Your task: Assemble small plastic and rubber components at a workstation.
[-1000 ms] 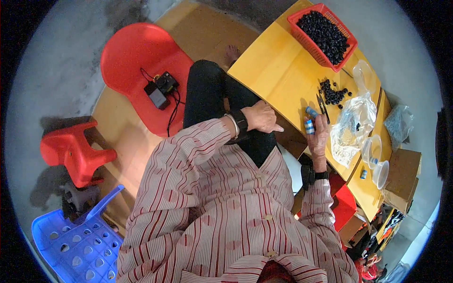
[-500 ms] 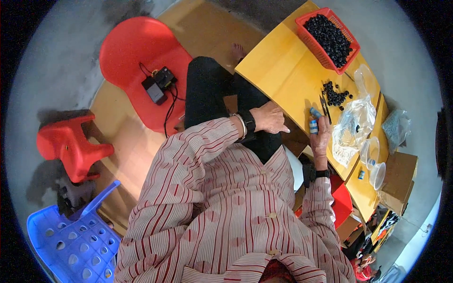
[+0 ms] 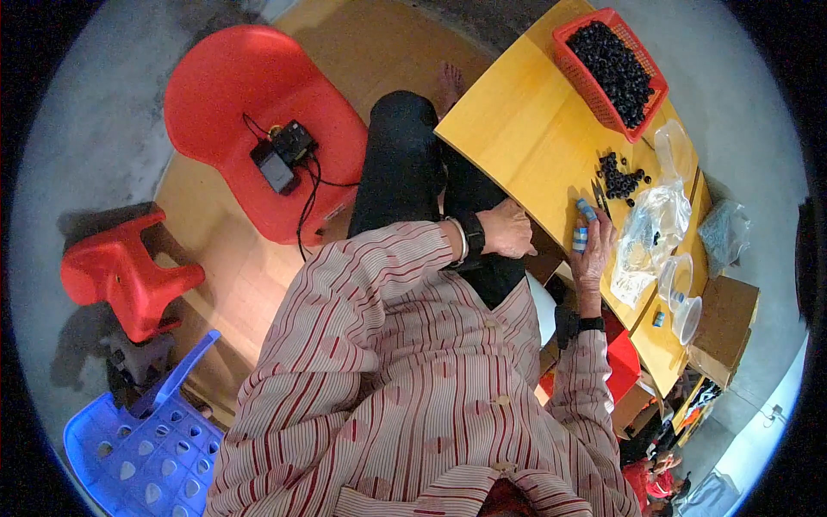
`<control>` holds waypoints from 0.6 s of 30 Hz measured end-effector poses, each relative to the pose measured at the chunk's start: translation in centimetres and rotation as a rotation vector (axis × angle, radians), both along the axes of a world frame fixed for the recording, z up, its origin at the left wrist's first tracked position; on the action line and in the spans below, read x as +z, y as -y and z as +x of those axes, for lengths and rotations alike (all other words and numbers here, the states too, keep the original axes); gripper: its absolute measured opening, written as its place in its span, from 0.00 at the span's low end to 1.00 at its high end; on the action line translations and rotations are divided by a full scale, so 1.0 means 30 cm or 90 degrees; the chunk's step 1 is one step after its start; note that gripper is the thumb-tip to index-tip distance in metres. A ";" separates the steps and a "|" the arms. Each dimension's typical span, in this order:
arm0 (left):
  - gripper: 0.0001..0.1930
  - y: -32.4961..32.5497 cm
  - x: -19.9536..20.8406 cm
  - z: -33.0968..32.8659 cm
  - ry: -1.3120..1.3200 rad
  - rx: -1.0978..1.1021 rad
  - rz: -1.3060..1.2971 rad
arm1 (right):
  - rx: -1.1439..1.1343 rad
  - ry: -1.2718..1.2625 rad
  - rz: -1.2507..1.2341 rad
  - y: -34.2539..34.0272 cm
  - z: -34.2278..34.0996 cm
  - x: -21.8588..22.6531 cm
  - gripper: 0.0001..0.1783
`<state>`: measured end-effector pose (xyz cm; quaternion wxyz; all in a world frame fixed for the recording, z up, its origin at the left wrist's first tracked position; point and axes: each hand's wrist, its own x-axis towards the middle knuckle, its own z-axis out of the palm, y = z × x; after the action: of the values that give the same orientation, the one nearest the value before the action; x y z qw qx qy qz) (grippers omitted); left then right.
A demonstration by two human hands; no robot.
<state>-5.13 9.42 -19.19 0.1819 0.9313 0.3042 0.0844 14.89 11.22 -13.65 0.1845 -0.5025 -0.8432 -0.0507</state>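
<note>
A small blue-and-white cylindrical piece [image 3: 582, 226] is being pinched upright betw. thumb and fingertips of the right hand [image 3: 593, 250], just at the near edge of the yellow table [image 3: 517, 129]; fingers are being kept curled around it, not spread. The left hand [image 3: 508, 231] is being rested loosely closed, knuckles up, at the table's near-left edge above the lap, w/ nothing visibly held in it; a dark wristband is being worn on that wrist. A small pile of black pieces [image 3: 622, 179] is lying on the table just beyond the right hand, near but apart from the pinched piece. A clear plastic bag [image 3: 652, 233] is lying to the right of the hand. A red basket [image 3: 648, 108] filled w/ more black pieces is sitting at the far end of the table, well apart. To the left, on the floor side, a red plastic chair [image 3: 224, 95] is carrying a black device w/ cables [image 3: 282, 155].
</note>
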 end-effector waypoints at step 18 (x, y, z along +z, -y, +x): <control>0.21 -0.003 -0.052 -0.224 -0.013 0.284 -0.030 | -0.005 0.037 -0.027 0.007 -0.023 0.014 0.16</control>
<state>-11.86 9.50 -20.74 0.1778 0.8370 0.5064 0.1062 14.19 11.01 -13.24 0.1487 -0.5079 -0.8471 -0.0483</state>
